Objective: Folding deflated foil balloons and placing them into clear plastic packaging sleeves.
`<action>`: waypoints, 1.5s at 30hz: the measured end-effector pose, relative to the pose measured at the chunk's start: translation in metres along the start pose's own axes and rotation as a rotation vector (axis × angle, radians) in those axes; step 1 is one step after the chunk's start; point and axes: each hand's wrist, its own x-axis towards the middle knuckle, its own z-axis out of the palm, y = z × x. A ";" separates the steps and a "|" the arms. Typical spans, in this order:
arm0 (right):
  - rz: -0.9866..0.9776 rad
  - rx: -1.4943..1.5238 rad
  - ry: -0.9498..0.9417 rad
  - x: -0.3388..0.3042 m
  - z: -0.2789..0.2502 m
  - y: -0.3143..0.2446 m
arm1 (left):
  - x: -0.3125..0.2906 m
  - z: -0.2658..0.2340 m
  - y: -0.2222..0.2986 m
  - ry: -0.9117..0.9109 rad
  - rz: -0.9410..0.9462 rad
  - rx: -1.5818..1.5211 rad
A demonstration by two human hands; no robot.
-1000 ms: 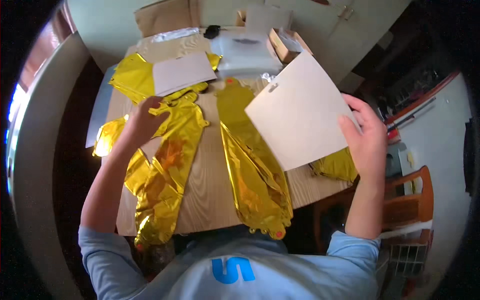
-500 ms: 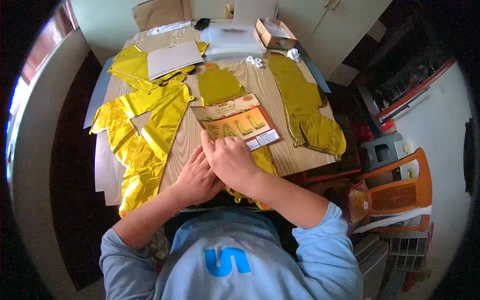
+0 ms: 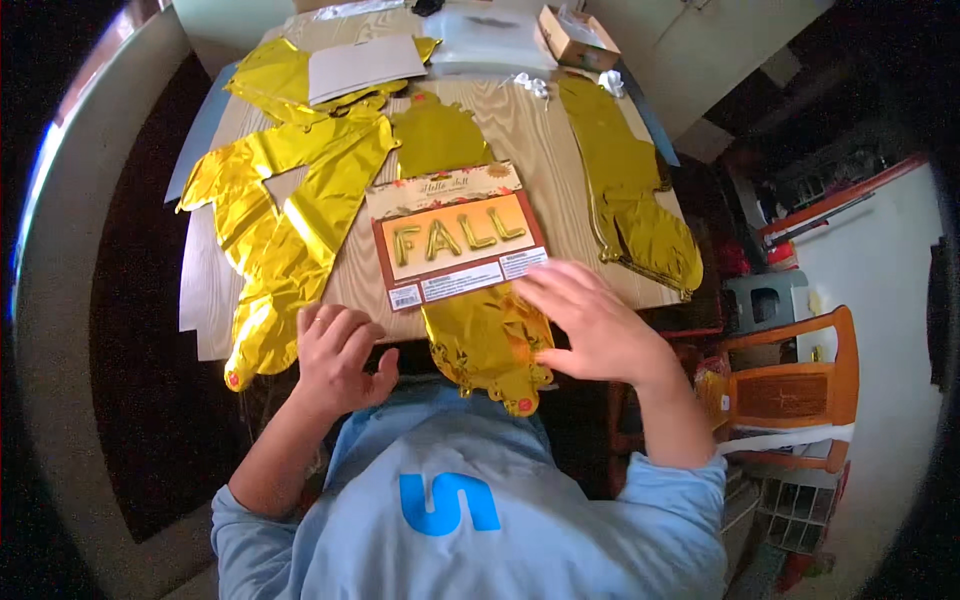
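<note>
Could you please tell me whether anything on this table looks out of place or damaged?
Nothing looks spilled or clearly damaged. Slightly odd: the left gold foil piece and the middle gold foil piece jut past the near edge of the table. The printed card also lies a little askew over the middle one.

Wood-grain tabletop (image 3: 537, 145); at its far end, stack of clear plastic sheets (image 3: 490, 45), open cardboard box (image 3: 588, 60) just beside on R w/ plastic inside; silvery strip (image 3: 356, 9) + small blk item (image 3: 428, 6) up top, latter cut off by frame; wht crumpled ribbon (image 3: 531, 85) & wht bundle (image 3: 611, 82) nr box; R side: brn wooden chair (image 3: 846, 385) w/ wht strip (image 3: 790, 440) across; grey stool (image 3: 765, 300) nr chair; wire rack (image 3: 800, 512) lower R; pale cabinet (image 3: 690, 65) past box
</note>
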 end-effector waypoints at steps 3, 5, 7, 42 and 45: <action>0.056 -0.316 0.003 -0.019 0.024 0.011 | 0.003 -0.002 0.008 -0.089 0.033 -0.014; -0.024 -0.461 0.055 -0.023 0.040 0.015 | 0.019 0.005 0.011 -0.277 0.024 -0.044; -0.160 -0.445 0.185 -0.023 0.059 0.026 | 0.026 0.013 0.011 -0.328 0.007 -0.031; 0.208 0.030 0.819 0.051 0.041 0.040 | 0.024 0.049 0.011 -0.044 -0.140 -0.266; -0.145 -0.279 0.919 0.005 0.044 0.015 | 0.024 0.046 0.014 -0.044 -0.181 -0.274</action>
